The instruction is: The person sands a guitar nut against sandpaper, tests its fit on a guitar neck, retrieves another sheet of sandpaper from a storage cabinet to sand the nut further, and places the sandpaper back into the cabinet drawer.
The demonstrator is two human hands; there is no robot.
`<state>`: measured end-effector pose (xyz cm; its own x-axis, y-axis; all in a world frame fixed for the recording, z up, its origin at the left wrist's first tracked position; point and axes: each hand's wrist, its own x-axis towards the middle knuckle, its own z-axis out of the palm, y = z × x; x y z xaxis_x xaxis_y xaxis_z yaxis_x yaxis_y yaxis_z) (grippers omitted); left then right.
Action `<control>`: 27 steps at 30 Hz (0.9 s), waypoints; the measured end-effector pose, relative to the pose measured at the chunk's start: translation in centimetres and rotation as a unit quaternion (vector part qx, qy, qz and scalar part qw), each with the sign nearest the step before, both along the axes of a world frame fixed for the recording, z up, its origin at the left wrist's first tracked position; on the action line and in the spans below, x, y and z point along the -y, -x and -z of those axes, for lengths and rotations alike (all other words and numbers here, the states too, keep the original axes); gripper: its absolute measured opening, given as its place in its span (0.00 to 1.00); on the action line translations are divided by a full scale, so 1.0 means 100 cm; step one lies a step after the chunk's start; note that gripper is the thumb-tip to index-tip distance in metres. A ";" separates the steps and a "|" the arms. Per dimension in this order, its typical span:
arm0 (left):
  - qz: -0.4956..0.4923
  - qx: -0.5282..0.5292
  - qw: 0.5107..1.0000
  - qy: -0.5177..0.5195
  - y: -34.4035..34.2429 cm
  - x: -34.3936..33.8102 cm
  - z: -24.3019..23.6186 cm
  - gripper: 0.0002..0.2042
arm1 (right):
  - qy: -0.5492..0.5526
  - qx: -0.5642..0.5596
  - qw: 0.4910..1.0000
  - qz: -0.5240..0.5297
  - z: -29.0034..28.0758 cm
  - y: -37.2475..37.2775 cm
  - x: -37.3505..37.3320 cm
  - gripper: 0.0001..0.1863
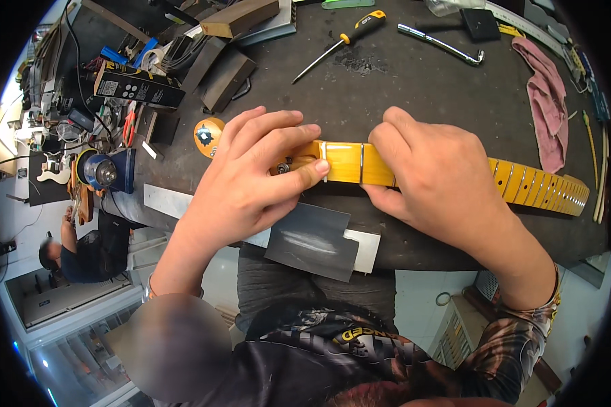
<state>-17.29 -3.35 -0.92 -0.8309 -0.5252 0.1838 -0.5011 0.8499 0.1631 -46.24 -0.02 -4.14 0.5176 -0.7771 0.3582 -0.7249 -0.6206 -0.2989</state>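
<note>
A glossy yellow guitar neck (346,162) with metal frets lies across in front of me, its headstock (209,136) to the left. My left hand (251,173) is closed over the headstock end, hiding most of it. Its thumb tip touches the white nut (324,152), and the index fingertip bends over the neck's far edge beside it. My right hand (428,169) grips the neck a few frets along, thumb on the near side, fingers curled over the far side. Closer to me, a dark sheet of sandpaper (309,244) with a pale dust streak lies on a flat light bar (166,200).
Beyond the neck lie a screwdriver (339,46) and a chrome wrench (441,44). A pink cloth (543,102) is at right. Wood blocks (229,83), a black box (137,85) and red-handled pliers (130,127) crowd the left. Another person (91,247) works at far left.
</note>
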 end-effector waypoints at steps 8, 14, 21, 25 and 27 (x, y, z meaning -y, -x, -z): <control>-0.019 -0.003 0.999 0.030 -0.002 -0.013 0.001 0.17 | 0.013 -0.008 1.000 -0.013 -0.004 -0.003 -0.001 0.26; -0.023 -0.002 0.999 0.035 -0.004 -0.015 0.004 0.14 | 0.010 -0.020 1.000 -0.005 -0.006 -0.005 -0.001 0.26; -0.022 -0.012 0.999 0.031 -0.004 -0.016 0.005 0.13 | -0.003 -0.044 0.999 0.000 -0.006 -0.004 -0.001 0.26; -0.019 -0.016 0.999 0.021 -0.004 -0.013 0.005 0.14 | 0.005 -0.045 0.999 0.001 -0.006 -0.004 0.000 0.26; -0.018 -0.018 0.999 0.019 -0.004 -0.011 0.006 0.15 | 0.007 -0.045 0.999 0.002 -0.005 -0.005 0.001 0.26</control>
<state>-16.85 -2.23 -1.48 -0.8039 -0.5466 0.2344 -0.5259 0.8374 0.1492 -45.78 -0.16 -3.68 0.5456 -0.7743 0.3206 -0.7503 -0.6218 -0.2246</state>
